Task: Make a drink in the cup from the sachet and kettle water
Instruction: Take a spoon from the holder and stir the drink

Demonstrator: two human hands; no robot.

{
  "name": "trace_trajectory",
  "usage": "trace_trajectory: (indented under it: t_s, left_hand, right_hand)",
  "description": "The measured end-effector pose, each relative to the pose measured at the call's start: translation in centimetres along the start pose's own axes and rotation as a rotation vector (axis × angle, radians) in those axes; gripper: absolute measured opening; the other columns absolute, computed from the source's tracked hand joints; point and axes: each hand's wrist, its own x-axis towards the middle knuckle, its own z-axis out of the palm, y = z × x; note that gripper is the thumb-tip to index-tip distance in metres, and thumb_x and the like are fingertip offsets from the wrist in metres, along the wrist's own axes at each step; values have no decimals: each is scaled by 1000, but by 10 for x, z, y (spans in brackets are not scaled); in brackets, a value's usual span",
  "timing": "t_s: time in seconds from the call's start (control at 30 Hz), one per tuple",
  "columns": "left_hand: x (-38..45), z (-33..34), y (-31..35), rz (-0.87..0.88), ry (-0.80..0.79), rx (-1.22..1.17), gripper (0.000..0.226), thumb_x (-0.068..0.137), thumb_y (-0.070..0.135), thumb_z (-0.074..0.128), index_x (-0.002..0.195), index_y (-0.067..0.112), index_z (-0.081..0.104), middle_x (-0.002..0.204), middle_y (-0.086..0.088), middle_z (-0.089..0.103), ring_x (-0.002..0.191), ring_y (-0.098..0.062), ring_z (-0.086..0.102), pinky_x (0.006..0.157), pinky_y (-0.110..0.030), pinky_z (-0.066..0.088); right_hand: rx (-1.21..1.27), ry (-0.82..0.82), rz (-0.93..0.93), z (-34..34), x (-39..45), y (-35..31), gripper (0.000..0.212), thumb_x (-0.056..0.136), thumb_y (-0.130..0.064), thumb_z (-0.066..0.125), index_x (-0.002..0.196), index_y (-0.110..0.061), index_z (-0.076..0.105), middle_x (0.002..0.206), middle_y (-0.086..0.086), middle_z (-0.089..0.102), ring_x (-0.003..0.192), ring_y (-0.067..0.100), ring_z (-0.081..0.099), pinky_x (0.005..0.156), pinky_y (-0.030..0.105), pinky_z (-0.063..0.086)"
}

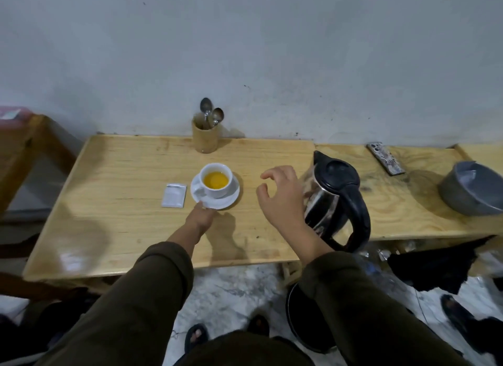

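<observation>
The cup (216, 181) of yellow drink sits on its saucer (215, 192) near the bench (122, 224) middle, with the sachet (174, 195) lying just beside it at 9 o'clock and the kettle (336, 199) standing at 3 o'clock. The left hand (201, 216) pinches the saucer's near rim, while the right hand (280, 195) hangs released, fingers spread, between cup and kettle. A careless tug on that rim could likely slop liquid over, and the right elbow might knock the kettle.
</observation>
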Motion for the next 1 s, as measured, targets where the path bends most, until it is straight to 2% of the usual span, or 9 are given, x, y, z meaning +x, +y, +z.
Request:
trace_trajectory:
  t_s: [0.1, 0.2, 0.37, 0.47, 0.53, 0.63, 0.77, 0.83, 1.0]
  left_hand:
    - [-2, -12, 7, -5, 10, 42, 49, 94, 27, 42, 140, 12, 45, 146, -16, 48, 130, -35, 47, 110, -44, 39]
    - [-1, -22, 11, -2, 19, 56, 46, 96, 25, 40, 139, 9, 45, 146, -16, 48, 130, -34, 47, 108, -42, 39]
    - [9, -27, 6, -27, 27, 30, 56, 95, 28, 48, 146, 9, 35, 151, -15, 42, 136, -33, 44, 112, -42, 38]
    - [17, -27, 7, -49, 53, 41, 57, 95, 29, 48, 147, 9, 35, 152, -14, 41, 137, -31, 42, 113, -42, 37]
    - [21, -28, 7, -69, 79, 28, 56, 95, 29, 47, 146, 10, 36, 151, -14, 43, 136, -31, 43, 112, -41, 37]
    - [27, -30, 7, -103, 108, 37, 54, 95, 32, 48, 144, 10, 39, 149, -14, 46, 135, -30, 45, 112, -41, 38]
    - [36, -35, 9, -158, 164, 5, 54, 94, 34, 49, 142, 13, 44, 148, -10, 47, 134, -27, 46, 108, -35, 39]
    - [37, -35, 9, -167, 183, 1, 52, 94, 34, 48, 141, 13, 46, 146, -9, 50, 133, -26, 47, 106, -35, 38]
    - [40, -32, 12, -167, 196, -29, 51, 93, 35, 49, 138, 10, 50, 143, -10, 53, 130, -28, 50, 104, -37, 40]
  right_hand:
    - [22, -176, 82, 31, 24, -17, 14, 86, -14, 59, 97, -9, 66, 109, 8, 60, 92, 19, 59, 75, 18, 36]
    - [53, -301, 199, 61, 50, -26, 17, 87, -16, 56, 96, -9, 68, 108, 9, 66, 94, 21, 60, 75, 23, 38]
    - [87, -343, 330, 94, 100, -30, 16, 86, -16, 53, 92, -13, 68, 106, 9, 70, 102, 26, 61, 81, 27, 43]
    - [154, -329, 458, 110, 138, -20, 14, 82, -22, 60, 95, -19, 65, 109, 9, 70, 105, 29, 62, 93, 33, 50]
    - [168, -334, 482, 120, 161, -13, 26, 81, -25, 62, 107, -19, 63, 116, 11, 67, 110, 32, 61, 99, 42, 49]
    - [226, -314, 504, 127, 191, -11, 39, 85, -22, 60, 123, -15, 57, 128, 9, 60, 118, 30, 56, 104, 41, 46]
    - [328, -295, 546, 141, 220, -14, 45, 84, -25, 62, 128, -17, 52, 129, 7, 58, 118, 27, 55, 104, 39, 46]
    - [346, -287, 538, 149, 230, -14, 41, 86, -20, 58, 126, -16, 55, 129, 7, 59, 118, 27, 55, 103, 37, 45]
    - [319, -334, 488, 161, 246, -8, 27, 91, -22, 55, 117, -16, 61, 112, 6, 66, 102, 25, 59, 86, 31, 44]
